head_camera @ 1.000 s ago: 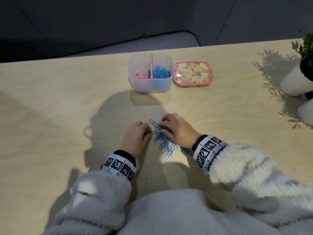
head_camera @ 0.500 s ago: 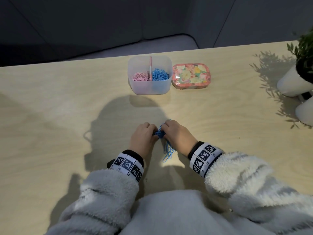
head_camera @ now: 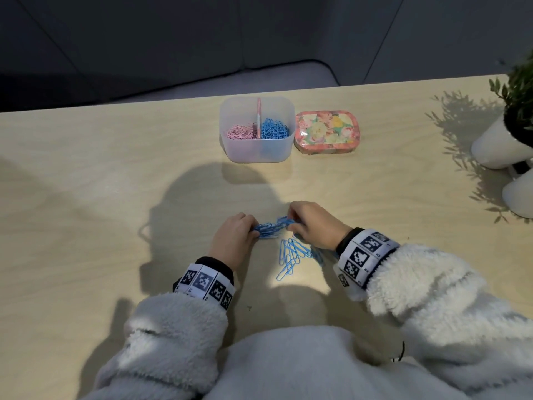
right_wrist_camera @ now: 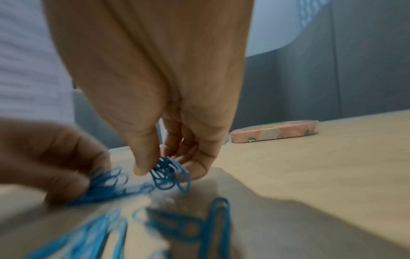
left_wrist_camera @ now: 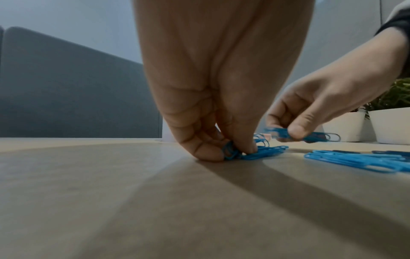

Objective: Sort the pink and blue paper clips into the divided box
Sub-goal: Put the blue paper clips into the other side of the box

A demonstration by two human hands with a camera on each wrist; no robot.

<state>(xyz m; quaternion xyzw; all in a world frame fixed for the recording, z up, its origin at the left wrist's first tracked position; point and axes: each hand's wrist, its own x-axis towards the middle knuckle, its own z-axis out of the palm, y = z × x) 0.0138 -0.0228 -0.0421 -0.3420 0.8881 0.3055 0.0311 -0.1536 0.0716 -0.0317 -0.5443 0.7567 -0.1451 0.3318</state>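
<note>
A clear divided box [head_camera: 256,153] stands at the table's far middle, with pink clips [head_camera: 240,131] in its left half and blue clips [head_camera: 274,129] in its right half. My left hand [head_camera: 235,238] [left_wrist_camera: 224,147] pinches a bunch of blue paper clips [head_camera: 266,228] [left_wrist_camera: 255,153] against the table. Just right of it, my right hand [head_camera: 310,223] [right_wrist_camera: 170,168] pinches a few blue clips [right_wrist_camera: 170,172] [left_wrist_camera: 295,134] slightly above the surface. More loose blue clips [head_camera: 292,255] [left_wrist_camera: 359,160] lie below the two hands.
A flowered tin [head_camera: 327,132] [right_wrist_camera: 275,131] lies right of the box. White plant pots [head_camera: 501,142] [left_wrist_camera: 355,125] stand at the table's right edge. The table's far edge runs behind the box, with a dark sofa beyond.
Both hands came together over the blue clips, then drew slightly apart, each pinching a bunch. The pile on the table is now smaller and more gathered.
</note>
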